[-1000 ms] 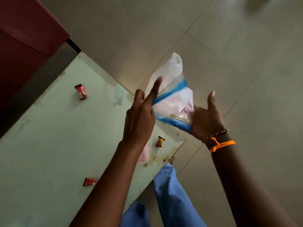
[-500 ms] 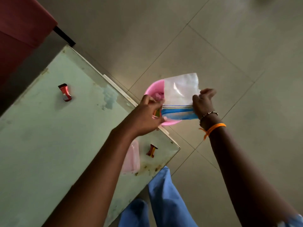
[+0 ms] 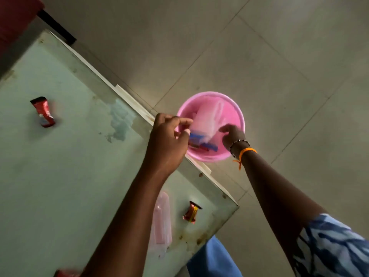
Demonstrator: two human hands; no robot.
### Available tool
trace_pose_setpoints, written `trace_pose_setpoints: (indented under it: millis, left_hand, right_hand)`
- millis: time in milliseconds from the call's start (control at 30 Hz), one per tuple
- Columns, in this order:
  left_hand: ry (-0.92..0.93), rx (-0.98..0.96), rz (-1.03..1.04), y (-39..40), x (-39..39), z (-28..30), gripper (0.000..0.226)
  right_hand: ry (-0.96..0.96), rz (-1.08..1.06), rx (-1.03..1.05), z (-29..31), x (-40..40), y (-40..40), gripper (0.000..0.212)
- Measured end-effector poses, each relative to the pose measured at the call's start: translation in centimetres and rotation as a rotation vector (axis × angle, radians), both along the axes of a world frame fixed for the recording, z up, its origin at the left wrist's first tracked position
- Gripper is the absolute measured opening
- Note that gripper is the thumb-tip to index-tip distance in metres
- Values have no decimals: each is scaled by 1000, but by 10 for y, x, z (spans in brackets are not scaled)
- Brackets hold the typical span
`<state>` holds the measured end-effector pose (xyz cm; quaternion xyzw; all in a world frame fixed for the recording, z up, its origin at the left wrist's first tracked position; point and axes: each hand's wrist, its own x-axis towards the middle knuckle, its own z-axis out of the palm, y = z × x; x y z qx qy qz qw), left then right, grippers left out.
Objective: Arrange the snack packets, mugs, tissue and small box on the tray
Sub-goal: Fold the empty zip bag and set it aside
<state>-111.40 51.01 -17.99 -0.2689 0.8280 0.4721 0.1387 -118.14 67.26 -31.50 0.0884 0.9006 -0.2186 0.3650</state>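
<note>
A pink round tub (image 3: 237, 114) stands on the floor beside the table's edge. Both hands reach into it. My right hand (image 3: 232, 135) pinches a clear plastic bag with a blue strip (image 3: 207, 120) that lies in the tub. My left hand (image 3: 169, 138) hovers at the tub's near rim with fingers curled, close to the bag; whether it still grips the bag is unclear. Red snack packets lie on the pale green table (image 3: 65, 166): one at the far left (image 3: 43, 111), one red-and-gold near the corner (image 3: 191, 211), one at the bottom edge (image 3: 66, 273).
A pale pink plastic item (image 3: 162, 218) lies on the table, partly hidden under my left forearm. A dark red piece of furniture (image 3: 14, 15) stands at the top left. Grey tiled floor (image 3: 259, 56) surrounds the tub. My blue-clad leg (image 3: 213, 258) is below the table corner.
The bag was held up in both hands over the floor; it has come down into the pink tub. Both hands dropped with it, and the view tilted down toward the tub.
</note>
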Motion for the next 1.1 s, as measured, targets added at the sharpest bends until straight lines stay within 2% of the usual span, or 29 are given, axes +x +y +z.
trace_pose_setpoints:
  millis: [67, 200, 267, 400, 600, 800, 1100]
  left_hand:
    - [31, -10, 25, -1, 5, -2, 25]
    - [28, 41, 73, -7, 12, 12, 23]
    - [25, 59, 130, -12, 19, 24, 22]
    - [26, 132, 274, -24, 41, 52, 27]
    - [83, 267, 647, -48, 103, 94, 29]
    - [144, 336, 944, -70, 209, 123, 26]
    - [215, 356, 1293, -85, 385, 140, 22]
  right_hand:
    - [-114, 49, 33, -2, 4, -1, 39]
    - [-51, 28, -67, 37, -7, -22, 34]
    - [-5, -3, -192, 69, -7, -39, 29]
    - [-93, -207, -584, 145, 14, -84, 24]
    - [-227, -275, -816, 228, 84, -137, 25]
    - [-343, -110, -842, 275, 178, -175, 23]
    - [-424, 246, -786, 287, 342, -218, 20]
